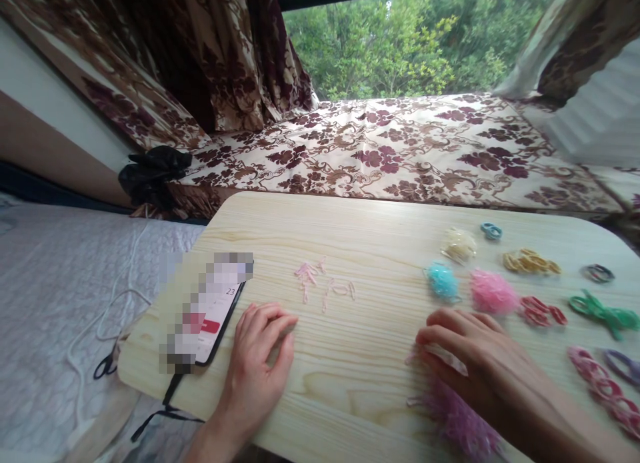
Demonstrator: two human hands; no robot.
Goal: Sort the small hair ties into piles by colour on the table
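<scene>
My left hand (263, 353) rests on the light wood table beside the phone. Its fingers are loosely bent, the thumb stands apart, and nothing is in it. My right hand (470, 356) reaches over a pile of pinkish-purple elastic bands (463, 420), partly hiding it. Its fingertips come together on a pale pink elastic band (413, 355) at the pile's left edge; the grip is partly hidden. Between the hands and farther back lies a loose group of small pale pink bands (307, 274), with several more bands (341, 290) just right of it.
A phone (215, 316) with a cable lies at the table's left. Beyond my right hand are cream (459, 244), turquoise (443, 281) and pink band piles (494, 291). Hair ties in tan (531, 262), red (543, 312), green (605, 313) and pink (607, 390) lie rightward.
</scene>
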